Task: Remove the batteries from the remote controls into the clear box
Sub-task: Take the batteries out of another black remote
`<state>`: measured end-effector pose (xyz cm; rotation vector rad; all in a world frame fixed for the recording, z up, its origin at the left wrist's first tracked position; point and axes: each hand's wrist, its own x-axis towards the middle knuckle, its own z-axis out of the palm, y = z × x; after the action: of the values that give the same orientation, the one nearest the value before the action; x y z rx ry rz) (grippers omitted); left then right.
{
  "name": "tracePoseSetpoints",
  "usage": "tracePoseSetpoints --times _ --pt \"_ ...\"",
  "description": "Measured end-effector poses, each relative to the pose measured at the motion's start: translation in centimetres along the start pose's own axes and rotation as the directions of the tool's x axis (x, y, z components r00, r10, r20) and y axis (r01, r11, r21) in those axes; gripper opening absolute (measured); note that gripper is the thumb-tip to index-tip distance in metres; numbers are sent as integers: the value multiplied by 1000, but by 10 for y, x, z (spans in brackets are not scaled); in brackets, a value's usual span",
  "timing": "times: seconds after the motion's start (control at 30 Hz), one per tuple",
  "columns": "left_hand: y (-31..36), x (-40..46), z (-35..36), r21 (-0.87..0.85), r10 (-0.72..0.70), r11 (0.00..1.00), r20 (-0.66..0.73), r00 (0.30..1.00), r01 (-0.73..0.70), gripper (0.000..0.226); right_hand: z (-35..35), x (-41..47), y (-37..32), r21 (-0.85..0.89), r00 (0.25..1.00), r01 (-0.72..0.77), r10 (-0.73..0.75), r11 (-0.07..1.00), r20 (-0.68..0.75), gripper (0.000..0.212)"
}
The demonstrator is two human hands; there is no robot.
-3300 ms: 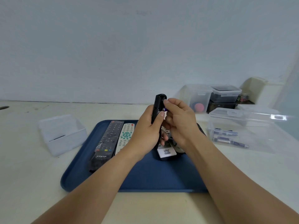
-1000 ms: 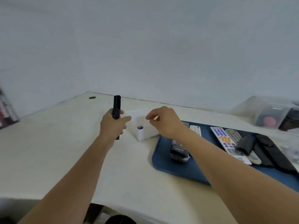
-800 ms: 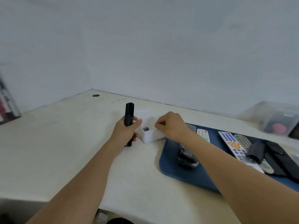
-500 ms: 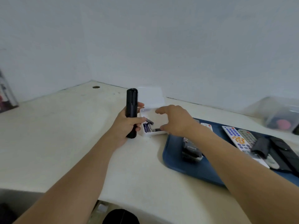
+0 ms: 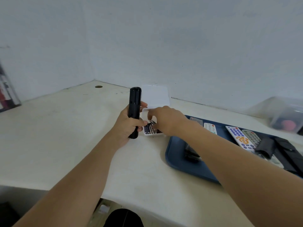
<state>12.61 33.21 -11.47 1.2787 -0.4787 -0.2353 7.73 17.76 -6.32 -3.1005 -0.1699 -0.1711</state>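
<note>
1. Cream-white and smooth, the tabletop (image 5: 49, 145) fills the near ground, and two bare forearms reach forward over its front edge.
2. Just past the right forearm lies a dark blue plastic tray (image 5: 177, 161), with a dark remote (image 5: 191, 154) at its near-left end partly hidden by that arm.
3. Further right on the tray lie a small white remote with green buttons (image 5: 210, 128), a white remote with blue and orange buttons (image 5: 239, 138), a grey remote (image 5: 251, 136) and two black oblong remotes (image 5: 278, 148), side by side.
4. Left of the tray, the left hand (image 5: 129, 126) grips a slim black remote control (image 5: 134, 110), fingers and thumb curled round its lower half; the remote stands almost upright, its lower end at or just above the tabletop.
5. Just right of it sits the small clear plastic box (image 5: 144, 110), its lid (image 5: 155, 97) raised behind it.
6. Several batteries with blue-and-silver labels (image 5: 148, 128) lie in a heap inside the box.
7. The right hand (image 5: 167, 120) hangs over the open box, fingers bent downward towards the batteries; whether the fingertips pinch one cannot be told.
8. Beyond, the tabletop meets pale grey-blue walls (image 5: 180, 46) in a corner, with a small round hole (image 5: 98, 86) in the surface near it.
9. At the far right stands a frosted plastic container (image 5: 287, 112) with something pink inside.
</note>
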Motion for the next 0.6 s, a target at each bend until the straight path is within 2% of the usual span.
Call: tracePoseSetpoints --times 0.2,0.27,0.43,0.5,0.6 --pt "2 -5 2 104 66 993 -25 997 -63 55 -10 -10 20 89 997 63 -66 994 33 52" --pt "1 -7 1 193 117 975 -28 993 -110 55 -12 -18 28 53 994 102 -103 993 28 49" --pt "1 -8 4 353 219 916 -42 975 -191 56 -13 -32 20 -135 984 178 -180 975 -4 24" --pt "1 -8 5 370 239 905 -33 970 -210 58 -11 -32 14 -173 989 144 -144 974 18 19" --pt "2 -10 7 363 232 909 -27 972 -207 62 -9 -30 5 -202 996 55 -40 978 77 28"
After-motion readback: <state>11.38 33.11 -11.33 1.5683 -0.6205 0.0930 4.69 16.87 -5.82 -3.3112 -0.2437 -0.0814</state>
